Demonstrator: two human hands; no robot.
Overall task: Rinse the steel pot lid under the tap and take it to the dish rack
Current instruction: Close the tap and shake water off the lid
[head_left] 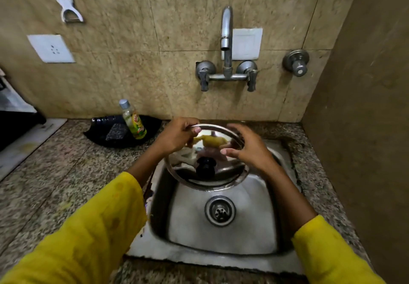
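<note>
Left hand (pixel 177 135) grips the lid (pixel 208 157) by its far-left rim over the sink (pixel 221 239), right hand (pixel 245 148) spread against it; rinsing seems unstarted, so next open the tap (pixel 226 40).

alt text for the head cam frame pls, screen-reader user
A person in yellow sleeves holds a steel pot lid, black knob up, over a steel sink: left hand grips the rim, right hand open on its top. The wall tap shows no water; a dish soap bottle stands left.
</note>
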